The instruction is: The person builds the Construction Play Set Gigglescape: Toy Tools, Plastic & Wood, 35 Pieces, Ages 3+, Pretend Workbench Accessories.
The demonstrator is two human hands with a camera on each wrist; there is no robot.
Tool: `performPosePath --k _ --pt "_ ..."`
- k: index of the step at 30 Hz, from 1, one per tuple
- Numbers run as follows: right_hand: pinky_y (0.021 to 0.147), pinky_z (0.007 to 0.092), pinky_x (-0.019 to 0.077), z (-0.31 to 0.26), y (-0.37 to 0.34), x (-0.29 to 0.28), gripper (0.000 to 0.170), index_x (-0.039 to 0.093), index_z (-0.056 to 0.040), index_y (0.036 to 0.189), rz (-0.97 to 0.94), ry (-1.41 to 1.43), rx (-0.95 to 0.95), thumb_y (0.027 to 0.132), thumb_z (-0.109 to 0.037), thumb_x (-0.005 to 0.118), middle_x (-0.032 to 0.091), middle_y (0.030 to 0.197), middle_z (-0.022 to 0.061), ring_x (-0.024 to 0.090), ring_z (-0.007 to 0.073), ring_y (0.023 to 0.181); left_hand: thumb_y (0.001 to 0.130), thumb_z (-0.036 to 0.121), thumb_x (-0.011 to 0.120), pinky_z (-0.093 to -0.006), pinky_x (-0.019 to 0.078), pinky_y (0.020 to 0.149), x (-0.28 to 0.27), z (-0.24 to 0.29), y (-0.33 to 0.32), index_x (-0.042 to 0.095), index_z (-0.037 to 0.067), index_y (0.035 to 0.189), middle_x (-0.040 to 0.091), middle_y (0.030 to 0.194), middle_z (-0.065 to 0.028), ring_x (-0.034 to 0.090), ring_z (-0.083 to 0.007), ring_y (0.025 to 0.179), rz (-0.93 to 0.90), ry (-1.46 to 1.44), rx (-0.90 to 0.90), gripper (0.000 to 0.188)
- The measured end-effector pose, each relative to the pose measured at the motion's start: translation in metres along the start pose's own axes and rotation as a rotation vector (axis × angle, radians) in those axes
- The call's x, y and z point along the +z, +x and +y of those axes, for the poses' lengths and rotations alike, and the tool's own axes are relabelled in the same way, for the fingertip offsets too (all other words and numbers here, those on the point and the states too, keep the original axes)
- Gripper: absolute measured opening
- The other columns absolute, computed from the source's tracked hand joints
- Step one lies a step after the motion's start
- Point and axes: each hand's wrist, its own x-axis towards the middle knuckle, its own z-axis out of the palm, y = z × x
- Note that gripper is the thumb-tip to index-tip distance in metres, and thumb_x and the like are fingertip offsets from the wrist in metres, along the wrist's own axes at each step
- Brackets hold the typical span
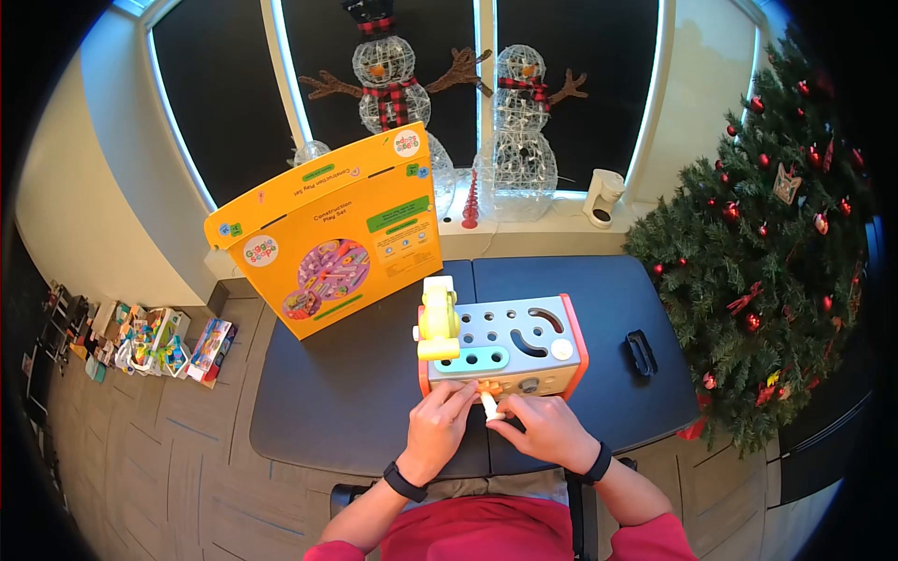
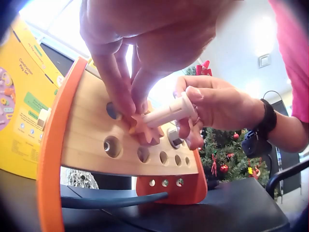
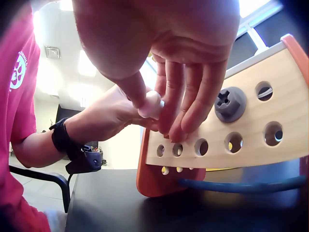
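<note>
A wooden toy workbench (image 1: 543,379) stands on the dark table, its holed front panel (image 2: 87,125) facing me. My left hand (image 1: 438,425) pinches an orange gear (image 2: 147,133) from above, close against that panel. From the other side, my right hand (image 1: 545,432) pinches the wide head of a white plastic peg (image 2: 166,114) between thumb and fingers. The peg's narrow end meets the middle of the gear in the left wrist view. To the right of the gear, a grey bolt (image 3: 230,104) sits in the panel. In the right wrist view my fingers hide most of the peg.
A yellow play set box (image 1: 374,224) stands behind on the left of the table (image 1: 346,393). A yellow toy piece (image 1: 438,318) sits on the workbench top. A black strap-like object (image 1: 642,353) lies at right, near a decorated tree (image 1: 748,234).
</note>
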Motion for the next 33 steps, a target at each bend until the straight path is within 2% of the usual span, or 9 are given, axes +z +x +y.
performPosePath --k 5,7,14,18,21,24,26,29,33 --pt "0.061 0.0435 0.0554 0.0 0.001 0.007 0.028 0.062 -0.0065 0.094 0.026 0.01 -0.013 0.093 -0.026 0.082 0.072 0.082 0.0097 0.071 0.0329 0.072 0.089 0.004 0.08 -0.0372 0.059 0.068 0.002 -0.002 -0.002 0.078 0.003 0.111 0.071 0.093 -0.0068 0.073 -0.0275 0.077 -0.013 -0.028 -0.033 0.022" --pt "0.062 0.0458 0.0543 -0.001 0.002 0.008 0.028 0.057 -0.0049 0.095 0.035 0.04 -0.035 0.099 -0.026 0.075 0.069 0.08 0.015 0.07 0.036 0.072 0.089 0.003 0.08 -0.0374 0.0592 0.068 0.001 -0.001 -0.001 0.078 0.003 0.111 0.071 0.093 -0.0071 0.073 -0.0277 0.078 -0.006 -0.03 -0.033 0.022" --pt "0.062 0.0465 0.0544 -0.007 0.002 0.01 0.028 0.056 -0.0042 0.094 0.031 0.093 0.023 0.1 -0.025 0.073 0.067 0.079 0.0154 0.069 0.0367 0.072 0.085 0.003 0.084 -0.0362 0.0604 0.068 0.002 -0.001 0.0 0.077 0.003 0.102 0.073 0.093 -0.0094 0.073 -0.0295 0.078 0.039 -0.03 -0.036 0.018" --pt "0.063 0.0438 0.0546 -0.007 0.005 0.011 0.027 0.06 -0.0054 0.091 0.076 -0.04 -0.02 0.097 -0.026 0.076 0.066 0.078 0.0111 0.068 0.0322 0.073 0.081 0.006 0.088 -0.0362 0.0583 0.066 0.001 -0.002 0.001 0.075 0.004 0.099 0.071 0.091 -0.0079 0.07 -0.0288 0.078 0.062 0.036 -0.024 0.022" --pt "0.065 0.0416 0.0549 -0.009 0.008 0.01 0.027 0.062 -0.0059 0.088 0.11 -0.087 -0.053 0.096 -0.026 0.077 0.066 0.078 0.0088 0.067 0.029 0.075 0.076 0.01 0.092 -0.0381 0.0557 0.071 -0.002 -0.001 0.0 0.073 0.005 0.103 0.068 0.095 -0.0081 0.064 -0.0304 0.085 0.07 0.146 -0.017 0.033" --pt "0.068 0.0407 0.0554 -0.009 0.009 0.011 0.027 0.063 -0.0055 0.088 0.111 -0.118 -0.063 0.098 -0.027 0.076 0.067 0.079 0.0093 0.066 0.0279 0.077 0.071 0.014 0.096 -0.0428 0.0521 0.084 -0.001 -0.001 -0.002 0.068 0.007 0.113 0.064 0.108 -0.0116 0.059 -0.034 0.098 0.079 0.222 -0.063 0.05" --pt "0.068 0.0405 0.0555 -0.008 0.009 0.012 0.026 0.063 -0.0055 0.088 0.112 -0.134 -0.068 0.097 -0.027 0.076 0.067 0.08 0.0092 0.066 0.0276 0.078 0.069 0.019 0.098 -0.048 0.0468 0.098 -0.001 -0.001 -0.002 0.062 0.005 0.126 0.059 0.123 -0.0174 0.054 -0.0381 0.114 0.133 0.281 -0.084 0.069" --pt "0.065 0.0406 0.0554 -0.009 0.01 0.011 0.026 0.064 -0.0062 0.088 0.134 -0.131 -0.072 0.094 -0.026 0.08 0.066 0.08 0.0074 0.066 0.027 0.079 0.068 0.023 0.099 -0.05 0.0428 0.105 -0.003 -0.003 -0.001 0.057 0.003 0.137 0.055 0.132 -0.0198 0.05 -0.0392 0.123 0.124 0.302 -0.088 0.083" --pt "0.07 0.0407 0.056 -0.01 0.01 0.01 0.025 0.065 -0.0054 0.089 0.114 -0.119 -0.06 0.097 -0.026 0.076 0.068 0.081 0.0093 0.066 0.0278 0.079 0.071 0.028 0.097 -0.0504 0.0424 0.105 -0.004 -0.007 -0.001 0.053 -0.001 0.142 0.054 0.134 -0.0201 0.051 -0.0398 0.123 0.101 0.327 -0.074 0.088"
